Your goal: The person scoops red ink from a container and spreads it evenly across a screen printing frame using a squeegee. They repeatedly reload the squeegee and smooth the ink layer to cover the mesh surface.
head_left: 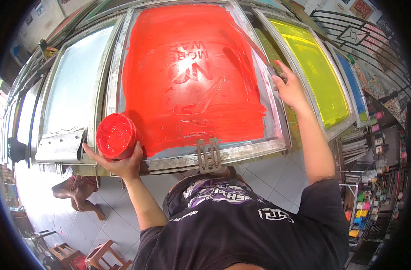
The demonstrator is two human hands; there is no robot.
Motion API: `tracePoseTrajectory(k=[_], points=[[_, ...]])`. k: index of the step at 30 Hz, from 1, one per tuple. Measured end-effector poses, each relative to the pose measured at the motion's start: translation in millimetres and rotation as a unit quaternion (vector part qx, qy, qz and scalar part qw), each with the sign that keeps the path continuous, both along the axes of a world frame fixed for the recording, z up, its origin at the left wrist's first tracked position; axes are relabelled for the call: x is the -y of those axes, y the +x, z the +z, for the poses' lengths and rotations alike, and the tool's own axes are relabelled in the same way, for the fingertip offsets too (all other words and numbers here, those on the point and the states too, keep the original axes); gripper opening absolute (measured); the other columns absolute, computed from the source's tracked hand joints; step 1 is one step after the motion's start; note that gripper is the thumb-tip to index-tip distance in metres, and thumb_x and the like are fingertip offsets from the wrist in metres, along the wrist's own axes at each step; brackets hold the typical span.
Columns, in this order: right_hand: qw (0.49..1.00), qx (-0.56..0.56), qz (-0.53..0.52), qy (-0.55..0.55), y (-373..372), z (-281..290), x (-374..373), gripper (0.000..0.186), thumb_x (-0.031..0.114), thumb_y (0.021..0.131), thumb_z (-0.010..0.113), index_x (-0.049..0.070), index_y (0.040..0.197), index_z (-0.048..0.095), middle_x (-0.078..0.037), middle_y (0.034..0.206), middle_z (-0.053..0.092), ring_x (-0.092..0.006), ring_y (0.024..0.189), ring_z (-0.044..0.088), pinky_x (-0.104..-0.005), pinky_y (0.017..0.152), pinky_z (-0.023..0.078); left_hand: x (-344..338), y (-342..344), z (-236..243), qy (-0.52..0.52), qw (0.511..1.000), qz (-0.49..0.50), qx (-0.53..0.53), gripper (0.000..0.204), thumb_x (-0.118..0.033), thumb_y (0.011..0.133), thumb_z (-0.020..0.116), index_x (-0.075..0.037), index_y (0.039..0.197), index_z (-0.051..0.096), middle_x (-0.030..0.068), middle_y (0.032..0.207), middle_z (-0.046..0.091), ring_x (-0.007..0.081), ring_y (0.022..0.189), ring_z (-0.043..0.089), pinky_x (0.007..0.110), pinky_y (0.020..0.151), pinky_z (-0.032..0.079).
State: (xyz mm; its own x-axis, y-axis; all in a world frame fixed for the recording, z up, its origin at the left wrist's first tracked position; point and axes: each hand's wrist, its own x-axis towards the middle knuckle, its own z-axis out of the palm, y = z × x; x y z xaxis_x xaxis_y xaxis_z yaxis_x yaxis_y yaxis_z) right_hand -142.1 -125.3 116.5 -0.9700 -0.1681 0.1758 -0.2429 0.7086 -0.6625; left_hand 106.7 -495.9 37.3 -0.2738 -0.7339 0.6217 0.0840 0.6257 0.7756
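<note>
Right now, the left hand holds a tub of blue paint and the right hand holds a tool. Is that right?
Not quite: the head view shows that the paint is red, not blue. The left hand does hold the tub, and the right hand holds a tool.

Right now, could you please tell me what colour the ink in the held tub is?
Bright red ink, best seen in the head view.

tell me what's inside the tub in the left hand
Thick, glossy red paste with an uneven surface sits inside the tub that the left hand holds. Whatever lies below that surface, including the tub's bottom, is covered, so its depth can't be told.
</note>
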Motion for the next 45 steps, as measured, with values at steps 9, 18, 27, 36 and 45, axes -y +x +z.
tracePoseTrajectory(k=[9, 18, 27, 36, 45], points=[[0.990, -0.021, -0.073, -0.121, 35.8, -14.4, -9.9, 0.063, 0.010, 0.077, 0.071, 0.005, 0.134, 0.044, -0.018, 0.108, 0.061, -0.0230, 0.095, 0.061, -0.0321, 0.084, 0.048, 0.6, 0.5, -1.0, -0.023, 1.000, 0.003, 0.018, 0.123, -0.013, 0.041, 0.087, -0.007, 0.144, 0.020, 0.0126, 0.141, 0.033, 0.0274, 0.127, 0.038, 0.044, 0.108, 0.034], [0.980, 0.001, 0.079, -0.180, 61.8, -7.2, -1.5, 0.059, 0.006, 0.080, 0.066, 0.000, 0.134, 0.042, -0.017, 0.114, 0.060, -0.0209, 0.099, 0.061, -0.0311, 0.088, 0.046, 1.3, -1.9, -2.9, 0.023, 0.998, -0.046, -0.025, 0.119, -0.009, 0.044, 0.085, -0.007, 0.144, 0.020, 0.0126, 0.140, 0.034, 0.0277, 0.124, 0.043, 0.044, 0.106, 0.038], [0.966, 0.103, -0.023, -0.238, 68.1, 21.2, 15.5, 0.057, 0.010, 0.086, 0.059, 0.007, 0.139, 0.037, -0.007, 0.091, 0.062, -0.0116, 0.063, 0.056, -0.0270, 0.051, 0.045, 3.4, 2.2, -4.8, 0.002, 0.999, -0.037, 0.005, 0.120, -0.010, 0.042, 0.085, -0.005, 0.143, 0.020, 0.0129, 0.144, 0.028, 0.0269, 0.128, 0.037, 0.042, 0.109, 0.032], [0.992, 0.055, -0.103, 0.051, 38.5, -19.0, 42.2, 0.054, 0.017, 0.087, 0.052, 0.002, 0.137, 0.037, -0.025, 0.106, 0.061, -0.0336, 0.094, 0.063, -0.0404, 0.079, 0.050, 2.9, 1.2, -2.3, -0.008, 0.999, -0.029, 0.023, 0.123, -0.016, 0.040, 0.085, -0.004, 0.143, 0.019, 0.0122, 0.145, 0.024, 0.0260, 0.127, 0.038, 0.042, 0.107, 0.034], [0.987, 0.042, -0.109, 0.109, 55.1, -29.1, 54.3, 0.051, 0.012, 0.085, 0.051, -0.002, 0.133, 0.040, -0.028, 0.107, 0.060, -0.0392, 0.102, 0.058, -0.0425, 0.088, 0.047, 4.6, 2.5, -3.8, -0.030, 0.999, -0.024, 0.037, 0.123, -0.017, 0.040, 0.085, -0.004, 0.143, 0.018, 0.0125, 0.145, 0.024, 0.0261, 0.128, 0.037, 0.042, 0.108, 0.033]])
